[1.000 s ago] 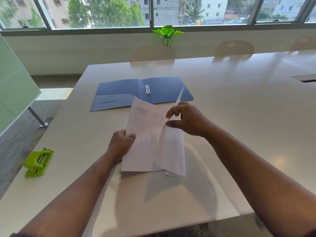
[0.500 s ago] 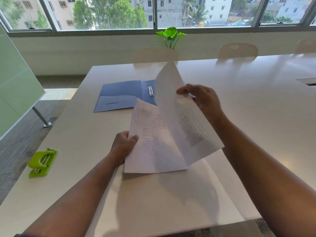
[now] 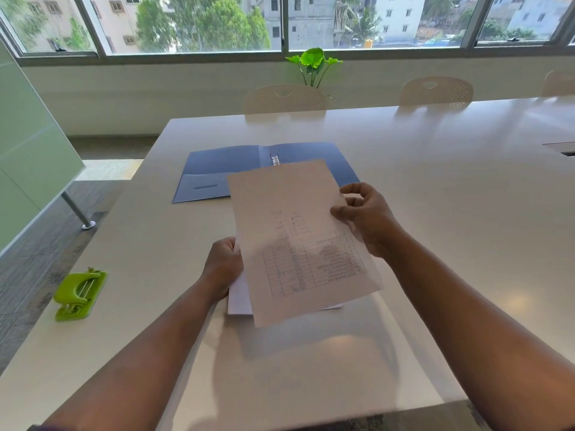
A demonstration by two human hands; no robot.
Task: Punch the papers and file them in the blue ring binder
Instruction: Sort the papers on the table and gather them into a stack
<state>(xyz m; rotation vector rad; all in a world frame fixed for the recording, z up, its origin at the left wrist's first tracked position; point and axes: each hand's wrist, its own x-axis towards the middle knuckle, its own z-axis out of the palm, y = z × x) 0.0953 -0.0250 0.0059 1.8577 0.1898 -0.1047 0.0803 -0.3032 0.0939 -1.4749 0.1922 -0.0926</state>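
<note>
A single printed sheet [image 3: 306,244] is held above the tabletop [image 3: 435,188], pinched at its right edge in the grip of the right hand [image 3: 367,219]. The remaining papers [image 3: 239,298] lie mostly hidden beneath it, and the left hand [image 3: 222,269] appears to be curled round their left edge. The blue ring binder [image 3: 224,172] lies open just beyond. A green hole punch [image 3: 79,293] sits well apart at the left edge.
</note>
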